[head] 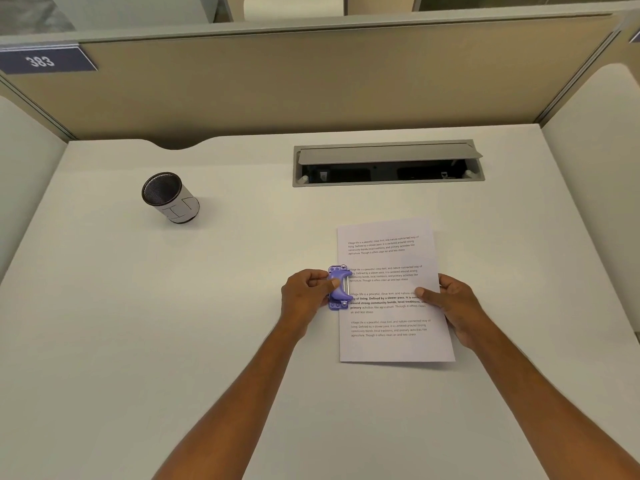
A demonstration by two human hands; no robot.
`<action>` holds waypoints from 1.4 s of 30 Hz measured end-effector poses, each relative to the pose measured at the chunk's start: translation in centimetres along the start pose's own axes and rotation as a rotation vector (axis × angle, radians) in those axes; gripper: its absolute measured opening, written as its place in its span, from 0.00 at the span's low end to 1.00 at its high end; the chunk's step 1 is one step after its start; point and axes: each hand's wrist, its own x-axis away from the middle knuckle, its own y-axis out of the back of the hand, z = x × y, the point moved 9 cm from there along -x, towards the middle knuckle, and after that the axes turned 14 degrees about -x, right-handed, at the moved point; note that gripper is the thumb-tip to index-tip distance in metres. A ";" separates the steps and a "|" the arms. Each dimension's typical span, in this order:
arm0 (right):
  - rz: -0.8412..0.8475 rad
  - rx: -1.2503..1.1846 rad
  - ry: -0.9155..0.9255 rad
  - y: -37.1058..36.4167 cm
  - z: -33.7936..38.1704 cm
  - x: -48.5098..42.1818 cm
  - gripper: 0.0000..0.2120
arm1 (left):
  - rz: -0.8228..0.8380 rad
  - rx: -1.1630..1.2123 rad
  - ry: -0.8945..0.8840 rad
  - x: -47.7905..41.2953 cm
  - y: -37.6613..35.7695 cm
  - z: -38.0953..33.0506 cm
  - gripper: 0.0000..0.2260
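A printed sheet of paper (391, 344) lies flat on the white desk (173, 323), right of centre. A small purple hole punch (338, 288) sits on the sheet's left edge, about halfway down. My left hand (304, 299) grips the punch from the left, thumb on its top. My right hand (450, 303) holds the sheet's right edge, thumb lying on the printed side and fingers curled at the edge.
A black mesh pen cup (169, 197) wrapped in white paper stands at the back left. An open grey cable box (388, 164) is set into the desk behind the sheet. Beige partition walls (311, 81) enclose the desk on three sides.
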 end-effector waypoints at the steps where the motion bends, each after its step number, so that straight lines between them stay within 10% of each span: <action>1: 0.000 0.004 0.000 0.0 0.0 0.0 0.18 | -0.001 0.001 -0.001 0.0 0.0 0.0 0.13; 19: -0.232 0.315 0.135 1.9 2.4 0.9 0.01 | -0.374 -0.286 -0.116 -1.4 1.2 -4.5 0.14; 24: -0.320 0.446 0.195 2.4 3.8 1.3 0.17 | -0.527 -0.576 -0.143 -1.8 -0.1 -6.5 0.22; 42: -0.392 0.307 0.227 4.8 3.9 1.9 0.06 | -0.541 -0.942 -0.052 -3.3 -4.1 -5.3 0.40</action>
